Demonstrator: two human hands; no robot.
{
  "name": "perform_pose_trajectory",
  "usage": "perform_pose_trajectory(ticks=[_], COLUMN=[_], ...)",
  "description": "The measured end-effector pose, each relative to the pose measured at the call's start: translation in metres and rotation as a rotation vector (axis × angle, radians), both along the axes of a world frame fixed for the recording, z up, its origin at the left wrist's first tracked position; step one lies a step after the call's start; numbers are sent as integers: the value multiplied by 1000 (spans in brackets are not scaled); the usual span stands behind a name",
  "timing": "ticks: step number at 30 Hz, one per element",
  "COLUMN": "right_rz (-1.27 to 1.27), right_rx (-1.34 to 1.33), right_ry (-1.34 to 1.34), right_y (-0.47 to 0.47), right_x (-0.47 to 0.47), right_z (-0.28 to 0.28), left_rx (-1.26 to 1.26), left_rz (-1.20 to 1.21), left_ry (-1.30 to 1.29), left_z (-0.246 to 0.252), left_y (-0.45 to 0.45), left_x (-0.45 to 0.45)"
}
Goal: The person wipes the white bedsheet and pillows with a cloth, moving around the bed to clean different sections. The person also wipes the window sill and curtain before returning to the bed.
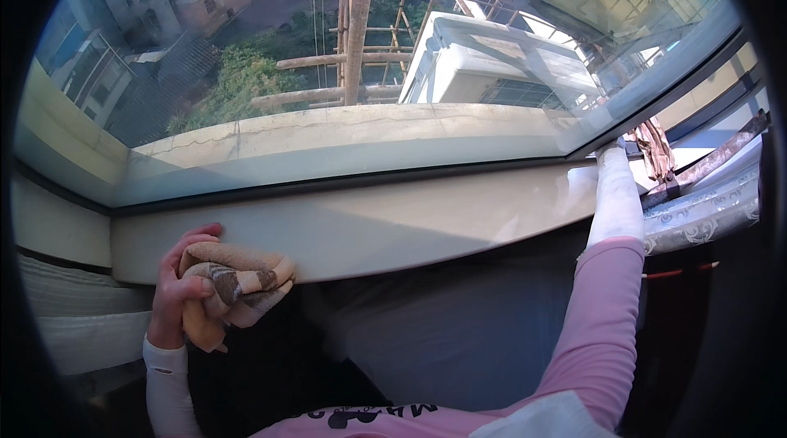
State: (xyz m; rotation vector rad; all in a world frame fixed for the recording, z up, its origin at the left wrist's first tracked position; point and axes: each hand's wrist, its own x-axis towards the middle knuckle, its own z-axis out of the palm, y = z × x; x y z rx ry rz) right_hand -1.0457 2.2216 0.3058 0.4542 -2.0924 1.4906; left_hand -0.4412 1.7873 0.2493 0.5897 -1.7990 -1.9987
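My left hand (174, 290) grips a bunched beige and brown checked towel (237, 290) at the left part of the light window sill (369, 223). Its thumb lies over the cloth and its fingertips rest by the sill's surface. A white sleeve cover (616, 192) on my right arm reaches past the dark edge of the glass window pane (381, 131) at the right. My right hand is mostly hidden behind that window frame and reflections in the glass; its fingers cannot be made out.
Outside stand a white air-conditioner unit (510, 63) and bamboo scaffolding (359, 26), with a cracked ledge (344, 121) below them. At right are a crumpled pinkish-brown cloth (655, 146), a worn pole (719, 158) and a patterned curtain (707, 217). Pale fabric (92, 327) hangs at left.
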Motion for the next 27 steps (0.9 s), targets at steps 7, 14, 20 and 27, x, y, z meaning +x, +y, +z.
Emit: perform_pose_trajectory(ticks=[7,14,20,27], right_rz=[-19,-114,-556,-124], right_rx=[-27,96,117,28], right_ry=[-10,-176,-194,-134], right_y=[-17,0,33,-27], right_x=[-13,0,55,197], right_z=[20,28,2,-63], left_rx=[-25,34,54,58], left_rz=[-40,-112,-199,-301], left_ry=[8,71,136,221], left_z=[-4,-16,-23,-32], left_y=[-22,-43,-54,-69], left_x=[-23,-42,-55,-70])
